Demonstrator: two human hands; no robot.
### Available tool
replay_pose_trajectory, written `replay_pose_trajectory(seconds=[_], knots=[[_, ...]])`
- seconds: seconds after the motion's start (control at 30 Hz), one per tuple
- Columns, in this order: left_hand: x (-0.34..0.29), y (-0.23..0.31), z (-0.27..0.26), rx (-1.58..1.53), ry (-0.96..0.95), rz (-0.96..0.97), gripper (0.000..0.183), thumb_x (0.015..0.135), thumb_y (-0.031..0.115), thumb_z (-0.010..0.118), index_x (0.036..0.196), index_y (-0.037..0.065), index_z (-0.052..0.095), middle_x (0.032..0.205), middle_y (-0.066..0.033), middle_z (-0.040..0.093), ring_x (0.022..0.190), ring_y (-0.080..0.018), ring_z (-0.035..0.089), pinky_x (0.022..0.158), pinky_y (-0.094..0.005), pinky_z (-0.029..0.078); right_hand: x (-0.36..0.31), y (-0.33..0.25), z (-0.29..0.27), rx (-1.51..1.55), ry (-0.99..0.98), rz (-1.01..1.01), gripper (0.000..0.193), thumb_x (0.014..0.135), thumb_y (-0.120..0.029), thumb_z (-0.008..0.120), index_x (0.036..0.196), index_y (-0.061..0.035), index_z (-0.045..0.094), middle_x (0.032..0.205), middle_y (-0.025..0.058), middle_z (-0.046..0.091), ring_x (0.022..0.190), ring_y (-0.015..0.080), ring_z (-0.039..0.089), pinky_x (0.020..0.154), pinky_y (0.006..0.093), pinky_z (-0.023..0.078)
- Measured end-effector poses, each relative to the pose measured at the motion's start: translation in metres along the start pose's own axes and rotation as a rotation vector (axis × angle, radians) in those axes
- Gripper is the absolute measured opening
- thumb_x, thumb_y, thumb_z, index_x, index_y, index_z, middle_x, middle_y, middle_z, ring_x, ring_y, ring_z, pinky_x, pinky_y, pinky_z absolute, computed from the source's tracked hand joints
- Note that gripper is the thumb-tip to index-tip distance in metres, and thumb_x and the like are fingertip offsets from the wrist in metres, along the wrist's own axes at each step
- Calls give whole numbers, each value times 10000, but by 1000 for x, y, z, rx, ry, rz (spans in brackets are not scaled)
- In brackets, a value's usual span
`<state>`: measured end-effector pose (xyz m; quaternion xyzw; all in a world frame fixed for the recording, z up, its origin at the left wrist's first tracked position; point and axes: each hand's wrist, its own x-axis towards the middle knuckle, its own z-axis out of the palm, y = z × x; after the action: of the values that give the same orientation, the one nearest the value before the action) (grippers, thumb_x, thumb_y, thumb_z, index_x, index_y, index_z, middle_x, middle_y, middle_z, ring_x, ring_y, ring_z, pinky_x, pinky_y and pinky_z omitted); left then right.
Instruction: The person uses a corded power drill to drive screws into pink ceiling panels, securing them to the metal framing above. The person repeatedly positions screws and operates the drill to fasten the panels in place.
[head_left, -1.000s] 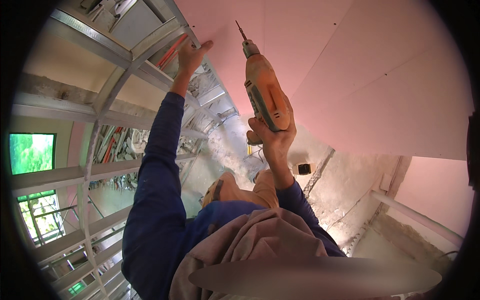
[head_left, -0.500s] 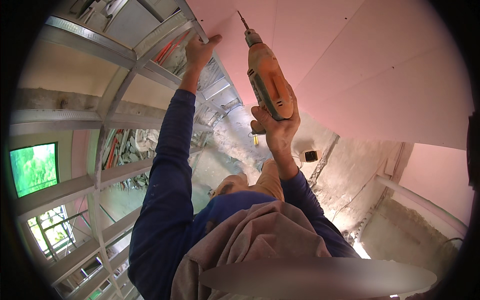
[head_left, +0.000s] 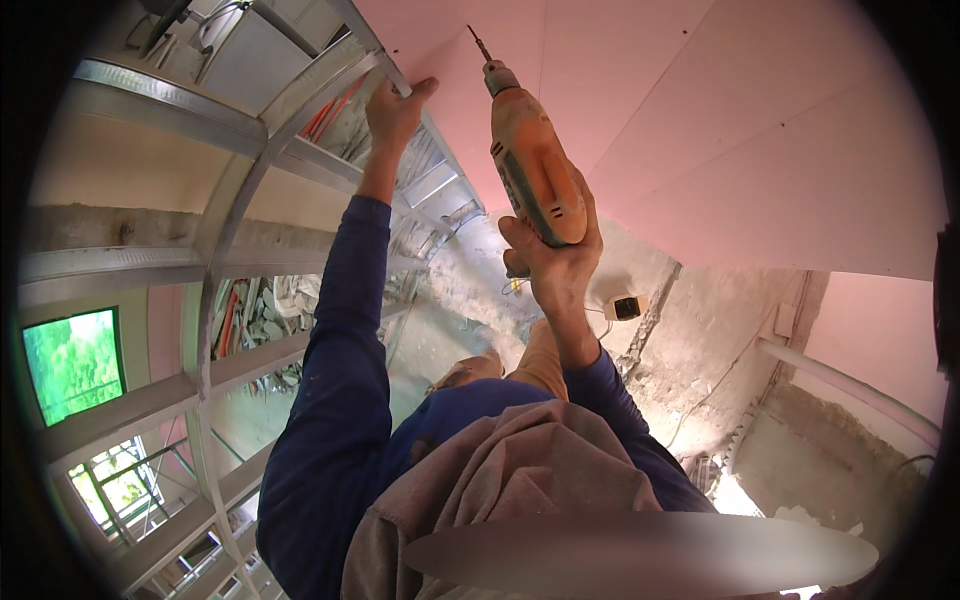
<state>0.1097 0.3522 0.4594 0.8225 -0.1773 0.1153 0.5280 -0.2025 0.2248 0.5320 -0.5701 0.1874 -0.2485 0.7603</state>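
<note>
My right hand is wrapped round the grip of an orange and dark drill. The drill points up and away, and its thin bit stands out from the metal chuck in front of the pink board; whether the tip touches the board I cannot tell. At the upper left, my left hand is closed round the edge of a metal stud, thumb toward the board. Its other fingers are partly hidden behind the stud.
A frame of metal studs and rails fills the left side. Rubble lies beyond it, near a bright window. Below the board, a small dark-faced box with a cable is on the rough floor. A pale pipe runs at the right.
The drill and my right hand have shifted very slightly left in the picture. My left hand keeps its hold on the stud, and the whole view has tilted a little.
</note>
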Motion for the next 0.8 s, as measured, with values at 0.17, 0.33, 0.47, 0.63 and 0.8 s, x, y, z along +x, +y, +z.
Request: replay_pose_trajectory(seconds=[0.17, 0.33, 0.47, 0.63, 0.8], knots=[[0, -5, 2, -16, 14, -22, 394, 858, 327, 935, 1090, 27, 825, 1063, -114, 845, 989, -281, 804, 903, -405, 599, 2, -10, 3, -50, -5, 30, 924, 818, -41, 931, 1619, -11, 471, 1423, 149, 690, 1256, 226, 697, 1077, 360, 574], [1, -9, 2, 64, 3, 14, 383, 900, 268, 926, 1122, -15, 793, 1049, -98, 834, 966, -186, 779, 874, -358, 592, -2, -16, 7, -102, 28, 55, 925, 826, -37, 924, 1627, -13, 462, 1438, 165, 690, 1281, 234, 696, 1086, 368, 574], [-1, -9, 3, 12, 3, 8, 374, 893, 262, 932, 1120, -5, 798, 1040, -94, 834, 947, -178, 778, 850, -355, 594, -1, -15, 8, -137, 33, 40, 935, 823, -44, 928, 1631, -14, 460, 1429, 176, 699, 1271, 236, 705, 1081, 375, 579], [-2, -4, 4, -9, 39, 10, 363, 829, 287, 947, 1068, 40, 831, 1003, -125, 836, 918, -292, 804, 843, -413, 596, 6, -5, 12, -194, 33, -97, 952, 816, -52, 933, 1638, -24, 453, 1392, 181, 721, 1223, 239, 729, 1055, 382, 594], [-4, -5, 4, -34, 58, 57, 362, 825, 282, 952, 1069, 43, 831, 998, -118, 836, 914, -280, 804, 834, -410, 597, 5, -5, 14, -305, 47, -132, 964, 809, -55, 933, 1642, -26, 448, 1382, 182, 729, 1216, 235, 735, 1046, 377, 597]])
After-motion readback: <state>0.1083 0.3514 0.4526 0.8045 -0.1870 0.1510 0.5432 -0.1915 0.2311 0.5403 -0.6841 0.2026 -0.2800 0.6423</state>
